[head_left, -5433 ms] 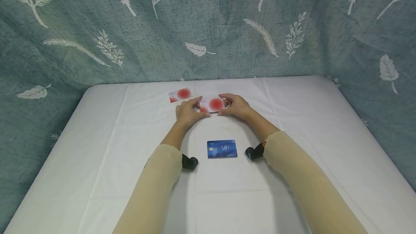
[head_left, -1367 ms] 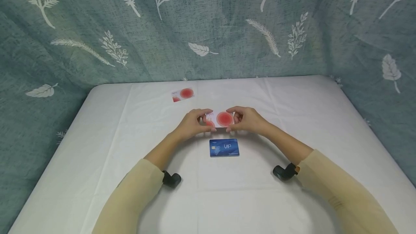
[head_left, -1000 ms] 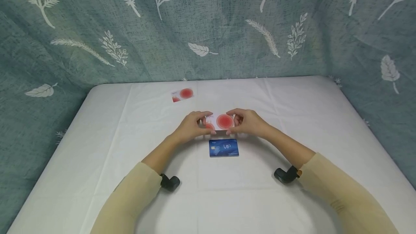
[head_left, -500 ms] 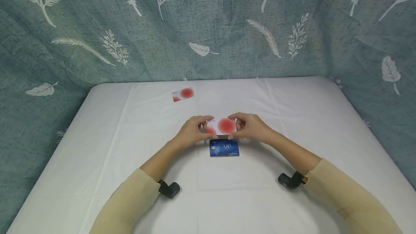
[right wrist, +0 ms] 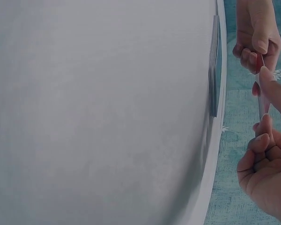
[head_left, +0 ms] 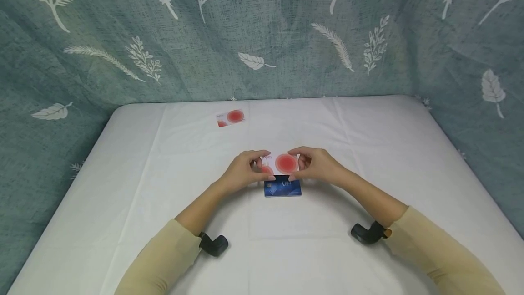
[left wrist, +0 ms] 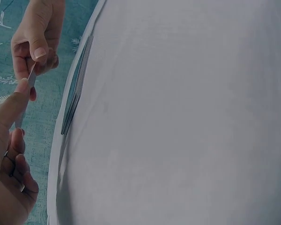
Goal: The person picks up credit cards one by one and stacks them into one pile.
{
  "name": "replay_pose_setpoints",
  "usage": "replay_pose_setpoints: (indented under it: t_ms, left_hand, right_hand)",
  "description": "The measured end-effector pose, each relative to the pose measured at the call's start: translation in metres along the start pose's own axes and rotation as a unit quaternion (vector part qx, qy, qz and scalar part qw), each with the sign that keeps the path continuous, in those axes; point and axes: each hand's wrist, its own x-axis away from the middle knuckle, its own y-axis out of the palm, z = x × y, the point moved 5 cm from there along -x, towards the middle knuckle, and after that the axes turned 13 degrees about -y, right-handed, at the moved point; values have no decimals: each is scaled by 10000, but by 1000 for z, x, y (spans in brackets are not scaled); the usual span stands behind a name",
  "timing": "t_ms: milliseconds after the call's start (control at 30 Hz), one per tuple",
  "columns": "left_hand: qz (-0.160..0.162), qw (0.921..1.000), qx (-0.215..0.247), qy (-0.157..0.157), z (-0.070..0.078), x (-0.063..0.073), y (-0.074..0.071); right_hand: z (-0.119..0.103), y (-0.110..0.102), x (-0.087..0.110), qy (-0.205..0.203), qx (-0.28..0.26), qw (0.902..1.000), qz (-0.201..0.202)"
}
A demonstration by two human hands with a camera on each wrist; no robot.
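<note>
Between my two hands a white card with red circles (head_left: 286, 163) is pinched by its short edges, thumbs at the near corners and fingers at the far ones. My left hand (head_left: 242, 170) grips its left end and my right hand (head_left: 321, 166) its right end. Below it on the table lies a blue VIP card (head_left: 282, 190), its far part covered by the held card in the head view. Both wrist views show the held card (right wrist: 263, 96) nearly edge-on, raised above a stack of several cards (left wrist: 77, 86) on the cloth.
Another white card with red circles (head_left: 230, 118) lies slightly turned near the table's far edge, left of centre. White cloth covers the table (head_left: 282, 258). A green leaf-patterned curtain (head_left: 278, 26) hangs behind and at both sides. Each wrist wears a black camera (head_left: 214, 245).
Both hands have brought the held card from beside the other red-circled card toward the body. Over the last second it has come nearer still and now overlaps the blue card.
</note>
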Motion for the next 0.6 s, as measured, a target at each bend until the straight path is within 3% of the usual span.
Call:
replay_pose_setpoints:
  t_ms: [367,600]
  left_hand:
    - [162,9995,-274,29,6,9,3]
    - [149,9998,-122,-38,10,15,5]
  right_hand:
    - [-3,0,8,26,-95,9999,35]
    - [-5,1,16,21,-26,10000,10]
